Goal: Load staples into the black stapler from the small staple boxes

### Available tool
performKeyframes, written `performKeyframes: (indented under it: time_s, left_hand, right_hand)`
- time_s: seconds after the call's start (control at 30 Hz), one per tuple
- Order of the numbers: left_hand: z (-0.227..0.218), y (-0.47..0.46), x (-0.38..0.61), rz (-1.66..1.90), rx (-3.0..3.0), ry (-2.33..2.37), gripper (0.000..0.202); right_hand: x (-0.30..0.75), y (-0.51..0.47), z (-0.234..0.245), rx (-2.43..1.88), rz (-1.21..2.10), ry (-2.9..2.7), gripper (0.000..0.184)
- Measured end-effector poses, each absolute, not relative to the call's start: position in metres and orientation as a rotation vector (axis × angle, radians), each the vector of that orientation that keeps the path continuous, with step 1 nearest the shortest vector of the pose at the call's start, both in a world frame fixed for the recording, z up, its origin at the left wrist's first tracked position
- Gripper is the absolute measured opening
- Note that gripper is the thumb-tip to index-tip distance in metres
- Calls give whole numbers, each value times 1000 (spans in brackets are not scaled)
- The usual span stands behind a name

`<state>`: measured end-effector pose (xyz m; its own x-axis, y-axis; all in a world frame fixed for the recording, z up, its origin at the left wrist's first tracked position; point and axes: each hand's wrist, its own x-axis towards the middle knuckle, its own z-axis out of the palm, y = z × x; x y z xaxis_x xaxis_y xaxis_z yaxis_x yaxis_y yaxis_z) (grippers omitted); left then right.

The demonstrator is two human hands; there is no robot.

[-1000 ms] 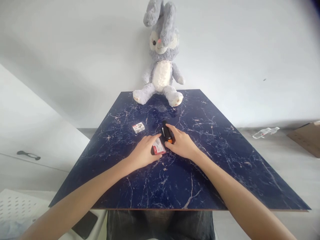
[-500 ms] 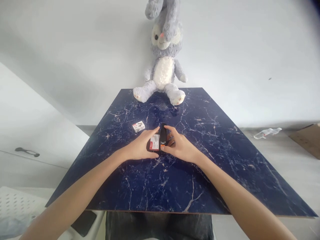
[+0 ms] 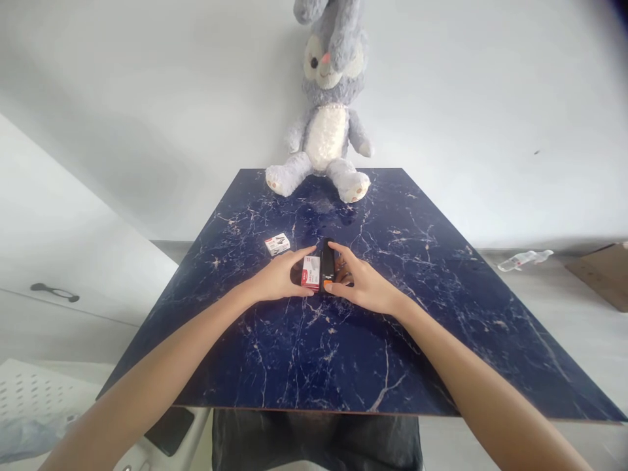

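My left hand (image 3: 277, 276) is curved around a small red-and-white box (image 3: 311, 272), with the thumb at its near end and the forefinger at its far end. Right beside that box, on its right, lies a black stapler (image 3: 328, 265) with an orange end towards me. My right hand (image 3: 366, 284) grips the stapler between thumb and fingers; some of its fingers are partly hidden behind it. A second small white box (image 3: 277, 244), printed with dark clip shapes, rests on the table just beyond my left hand.
The blue marbled table (image 3: 314, 366) bears everything. At its far edge a grey plush rabbit (image 3: 326, 137) sits against the wall. On the floor to the right are a clear plastic bottle (image 3: 524, 260) and a cardboard box (image 3: 601, 275). A drawer handle (image 3: 55, 292) is at left.
The view has shifted slightly, so everything on the table appears a little farther up and right. Both hands stay at the red-and-white box and the stapler, with little other visible change.
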<state>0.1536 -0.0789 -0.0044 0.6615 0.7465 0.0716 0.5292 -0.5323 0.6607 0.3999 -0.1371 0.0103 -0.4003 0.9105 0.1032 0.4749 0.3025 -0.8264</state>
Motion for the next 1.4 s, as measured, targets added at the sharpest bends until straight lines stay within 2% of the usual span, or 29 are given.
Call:
performKeyframes:
  time_s: [0.1, 0.23, 0.3, 0.4, 0.9, 1.1, 1.23, 1.4]
  left_hand:
    - [1, -82, 150, 457, 2331, 925, 94]
    - [7, -71, 137, 759, 2456, 1085, 51]
    - [3, -58, 128, 900, 2472, 1382, 45]
    - [-9, -43, 121, 754, 2472, 1518, 44]
    - [-13, -57, 148, 570, 2296, 928, 65]
    - [2, -66, 130, 324, 2330, 824, 93]
    - [6, -76, 130, 214, 2313, 948, 115]
    - [0, -81, 141, 319, 2316, 1045, 121]
  right_hand:
    - [401, -137, 12, -1238, 964, -2035, 82]
    - [403, -137, 14, -1281, 891, -2111, 83]
    - [403, -137, 15, -1302, 853, -2132, 83]
    - [402, -138, 16, -1325, 821, -2150, 83]
    - [401, -139, 12, -1267, 746, -2150, 80]
    - [402, -139, 11, -1293, 742, -2151, 81]
    - [402, -139, 9, -1314, 708, -2138, 84]
    - [403, -139, 4, -1321, 726, -2091, 98]
